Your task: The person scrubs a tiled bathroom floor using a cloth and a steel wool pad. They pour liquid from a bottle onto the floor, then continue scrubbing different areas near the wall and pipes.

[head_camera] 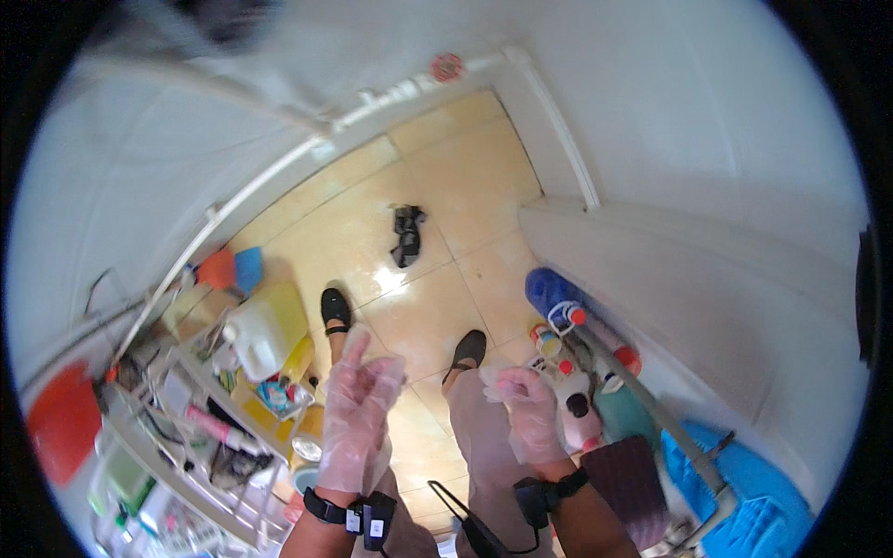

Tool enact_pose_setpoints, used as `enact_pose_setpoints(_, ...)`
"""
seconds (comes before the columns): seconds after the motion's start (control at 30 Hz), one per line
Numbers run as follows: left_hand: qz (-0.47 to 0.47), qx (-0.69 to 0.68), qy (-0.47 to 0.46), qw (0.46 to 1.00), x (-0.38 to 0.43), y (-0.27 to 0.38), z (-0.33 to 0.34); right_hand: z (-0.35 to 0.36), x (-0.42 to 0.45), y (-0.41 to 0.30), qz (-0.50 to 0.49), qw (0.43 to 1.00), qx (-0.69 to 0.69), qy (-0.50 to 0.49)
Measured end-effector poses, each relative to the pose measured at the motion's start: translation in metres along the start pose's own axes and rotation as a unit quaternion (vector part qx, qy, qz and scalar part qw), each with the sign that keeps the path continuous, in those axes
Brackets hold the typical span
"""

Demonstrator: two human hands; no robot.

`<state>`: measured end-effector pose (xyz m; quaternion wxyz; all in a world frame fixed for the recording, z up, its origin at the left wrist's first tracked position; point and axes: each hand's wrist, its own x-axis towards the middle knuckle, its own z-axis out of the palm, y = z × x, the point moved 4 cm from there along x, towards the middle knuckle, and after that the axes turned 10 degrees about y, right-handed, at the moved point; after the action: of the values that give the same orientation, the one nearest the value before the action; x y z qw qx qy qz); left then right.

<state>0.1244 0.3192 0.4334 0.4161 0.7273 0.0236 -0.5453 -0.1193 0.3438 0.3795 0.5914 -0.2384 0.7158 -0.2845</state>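
Clear plastic gloves cover both hands, which are held apart above the tiled floor. My left hand (359,408) has its fingers apart, with nothing seen in it; a loose glove tip sticks up past one finger. My right hand (527,404) is curled, its glove's loose end jutting toward the left; whether it pinches anything cannot be told. Between and beyond the hands, a crumpled black item (407,236) lies on the tiles (446,188). Black shoes (469,349) are on the person's feet.
At left, a white rack (188,481) holds bottles, near a yellowish jug (268,331) and a red plastic item (64,424). At right stand a blue bottle (548,289), other bottles and a bright blue plastic item (746,495). White pipes (261,174) run along the wall.
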Motion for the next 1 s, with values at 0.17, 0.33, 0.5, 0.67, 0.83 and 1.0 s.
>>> enact_pose_setpoints(0.17, 0.013, 0.066, -0.021, 0.997, -0.103, 0.009, -0.026, -0.04, -0.014, -0.061, -0.07, 0.993, -0.084, -0.054)
enact_pose_setpoints(0.33, 0.017, 0.015, -0.083, 0.996, -0.186, 0.036, -0.046, -0.049, -0.036, -0.11, -0.198, 0.941, -0.271, -0.048)
enact_pose_setpoints(0.5, 0.113, 0.008, -0.13, 0.985, -0.247, 0.065, -0.083, -0.033, -0.071, -0.132, -0.152, 0.974, -0.131, -0.104)
enact_pose_setpoints(0.67, 0.269, 0.148, -0.137, 0.942, -0.305, 0.071, -0.162, 0.0, -0.127, -0.149, -0.15, 0.963, -0.171, -0.144)
enact_pose_setpoints(0.83, 0.295, 0.195, -0.115, 0.928, -0.374, 0.049, -0.263, 0.044, -0.208, -0.16, -0.244, 0.91, -0.267, -0.203)
enact_pose_setpoints(1.0, 0.333, 0.13, -0.006, 0.934, -0.468, -0.013, -0.359, 0.074, -0.282, -0.141, -0.28, 0.843, -0.372, -0.267)
